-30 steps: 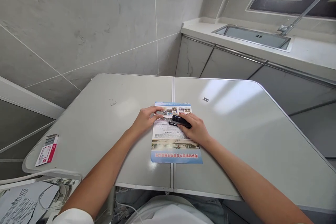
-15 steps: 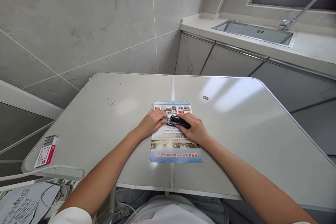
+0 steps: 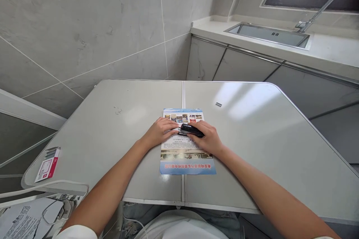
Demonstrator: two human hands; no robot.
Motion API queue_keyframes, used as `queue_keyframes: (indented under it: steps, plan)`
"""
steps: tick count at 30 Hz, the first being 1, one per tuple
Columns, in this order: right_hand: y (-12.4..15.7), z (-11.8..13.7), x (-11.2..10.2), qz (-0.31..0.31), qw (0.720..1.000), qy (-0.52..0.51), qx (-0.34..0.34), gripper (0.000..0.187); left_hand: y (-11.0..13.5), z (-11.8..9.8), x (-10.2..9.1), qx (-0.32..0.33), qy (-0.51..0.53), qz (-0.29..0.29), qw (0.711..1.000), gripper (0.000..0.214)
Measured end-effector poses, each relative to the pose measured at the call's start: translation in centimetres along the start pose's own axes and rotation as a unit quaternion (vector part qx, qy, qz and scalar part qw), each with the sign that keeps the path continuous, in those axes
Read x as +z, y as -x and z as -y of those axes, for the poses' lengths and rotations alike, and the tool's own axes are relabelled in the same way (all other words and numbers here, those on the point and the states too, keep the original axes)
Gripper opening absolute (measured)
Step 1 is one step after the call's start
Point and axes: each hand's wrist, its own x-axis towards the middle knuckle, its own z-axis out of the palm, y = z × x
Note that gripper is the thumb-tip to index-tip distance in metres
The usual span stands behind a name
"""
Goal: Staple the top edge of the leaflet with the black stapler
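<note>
A black stapler (image 3: 192, 130) is gripped in my right hand (image 3: 209, 138), its front end pointing left. A narrow gap shows between its upper arm and base. My left hand (image 3: 159, 132) is at that front end, fingers and thumb closed around the tip, so what lies between them is partly hidden. Under both hands is a printed leaflet (image 3: 186, 165) with blue edges, small photos and rows of text, lying flat across the seam of the white folding table (image 3: 238, 164).
Short strips of staples (image 3: 218, 104) lie to the right, beyond the leaflet. Tiny dark bits (image 3: 118, 110) are scattered at left. A red and white packet (image 3: 48, 164) sits by the left edge, near a white cable (image 3: 56, 182). A sink (image 3: 269, 35) is set in the counter behind.
My left fingers have shifted slightly at the stapler's front, and the bright metal seen there before is less visible. My right hand keeps its hold. The view has moved slightly.
</note>
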Motion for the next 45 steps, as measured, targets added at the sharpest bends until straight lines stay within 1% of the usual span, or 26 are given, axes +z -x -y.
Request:
queue_keyframes:
  steps: [3, 5, 10, 12, 13, 15, 17, 20, 22, 24, 26, 28, 29, 31, 33, 34, 35, 37, 39, 42, 43, 45]
  plan:
    - [-0.1, -0.1, -0.3, -0.016, 1.0, -0.014, 0.007, 0.032, 0.2, 0.1, -1.1, 0.043, -0.003, 0.014, 0.999, 0.031]
    - [-0.2, -0.4, -0.7, -0.02, 1.0, -0.015, 0.013, 0.033, 0.4, 0.2, -1.8, 0.061, 0.004, 0.012, 0.998, 0.029]
    - [-0.5, -1.0, -1.9, 0.001, 0.999, -0.032, 0.011, 0.032, 0.6, 0.7, -3.1, 0.062, 0.032, 0.013, 0.997, 0.017]
    - [-0.6, -0.8, -2.2, 0.004, 0.999, -0.048, 0.004, 0.03, 0.6, 0.4, -3.1, 0.056, 0.069, 0.007, 0.996, 0.014]
    - [-0.7, -0.6, -2.1, 0.009, 0.998, -0.058, -0.003, 0.028, 0.5, 0.1, -3.0, 0.044, 0.089, 0.001, 0.995, 0.017]
    - [-0.7, 0.1, -1.9, 0.025, 0.997, -0.074, -0.019, 0.024, 0.4, -0.8, -2.5, 0.014, 0.124, -0.004, 0.992, 0.032]
    - [-0.5, 1.0, -1.4, 0.044, 0.995, -0.087, -0.034, 0.022, 0.2, -1.7, -2.0, 0.006, 0.147, 0.008, 0.989, 0.041]
    - [-0.2, 2.1, -0.7, 0.056, 0.992, -0.098, -0.05, 0.023, 0.0, -2.5, -1.4, 0.023, 0.164, 0.028, 0.986, 0.035]
    - [-0.2, 2.6, -0.5, 0.061, 0.991, -0.104, -0.059, 0.022, 0.0, -2.6, -1.4, 0.026, 0.162, 0.036, 0.986, 0.034]
    - [-0.3, 2.7, -0.7, 0.057, 0.992, -0.1, -0.055, 0.021, -0.1, -2.4, -1.5, 0.024, 0.145, 0.025, 0.989, 0.038]
    - [-0.7, 2.3, -1.3, 0.019, 0.996, -0.081, -0.013, 0.023, -0.3, -1.9, -1.3, 0.007, 0.106, -0.017, 0.994, 0.037]
    - [-1.2, 1.1, -2.2, -0.043, 0.996, -0.037, 0.062, 0.028, -0.5, -1.2, -0.8, -0.024, 0.043, -0.054, 0.997, 0.028]
    - [-1.4, 0.2, -2.8, -0.077, 0.992, -0.007, 0.1, 0.031, -0.6, -0.7, -0.5, -0.044, 0.005, -0.057, 0.997, 0.028]
    - [-1.7, -2.2, -4.1, -0.14, 0.975, 0.065, 0.162, 0.033, -0.8, 0.2, 0.2, -0.085, -0.069, -0.028, 0.994, 0.039]
    - [-1.8, -4.9, -5.3, -0.185, 0.953, 0.124, 0.204, 0.036, -0.7, 0.9, 0.6, -0.118, -0.114, 0.03, 0.986, 0.064]
    - [-1.8, -6.1, -5.8, -0.19, 0.946, 0.137, 0.223, 0.037, -0.6, 1.1, 0.6, -0.128, -0.124, 0.058, 0.982, 0.076]
    - [-1.7, -7.1, -6.2, -0.188, 0.942, 0.143, 0.237, 0.039, -0.5, 1.2, 0.6, -0.133, -0.127, 0.08, 0.98, 0.083]
    - [-1.6, -8.4, -6.9, -0.158, 0.945, 0.138, 0.251, 0.041, -0.1, 1.2, 0.1, -0.129, -0.129, 0.101, 0.978, 0.086]
    - [-1.5, -8.9, -7.3, -0.111, 0.955, 0.12, 0.249, 0.041, 0.2, 1.0, -0.6, -0.121, -0.129, 0.095, 0.979, 0.084]
    - [-1.3, -8.6, -7.8, -0.033, 0.969, 0.089, 0.227, 0.04, 0.4, 0.5, -1.4, -0.118, -0.127, 0.074, 0.982, 0.084]
    - [-1.3, -8.4, -8.0, -0.014, 0.972, 0.084, 0.22, 0.038, 0.4, 0.5, -1.7, -0.122, -0.125, 0.067, 0.982, 0.083]
    - [-1.2, -8.2, -8.3, 0.003, 0.974, 0.083, 0.21, 0.036, 0.4, 0.4, -2.0, -0.132, -0.116, 0.056, 0.983, 0.082]
